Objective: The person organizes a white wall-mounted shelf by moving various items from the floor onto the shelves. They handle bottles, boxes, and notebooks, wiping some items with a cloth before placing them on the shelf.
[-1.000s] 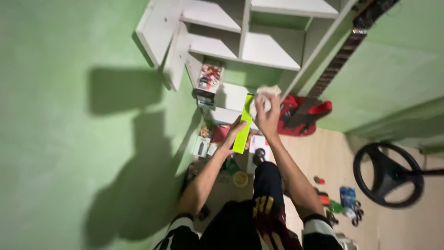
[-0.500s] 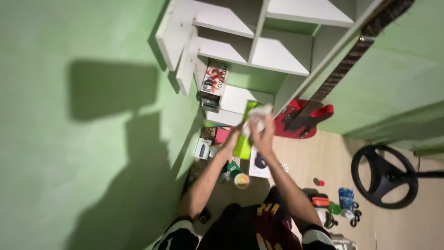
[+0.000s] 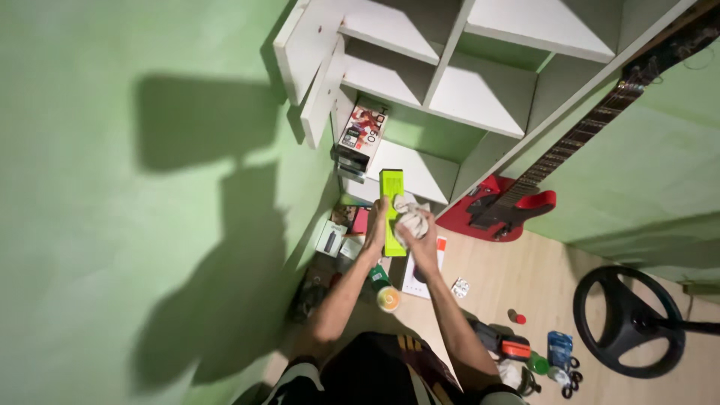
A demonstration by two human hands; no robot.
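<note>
Below the white shelf (image 3: 420, 82), our left hand (image 3: 376, 225) grips a lime-green box (image 3: 391, 211) upright by its left edge. Our right hand (image 3: 418, 231) is clenched on a pale cloth (image 3: 409, 212), pressed to the box's right face. Farther right, a red guitar (image 3: 501, 211) leans against the wall.

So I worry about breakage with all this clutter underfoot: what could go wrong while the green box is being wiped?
The left hand grips the long green box by one edge only while the right hand presses a cloth on it, so it might slip. It would likely land on the small boxes and round container on the floor. The red guitar leans close by and could get knocked.
</note>
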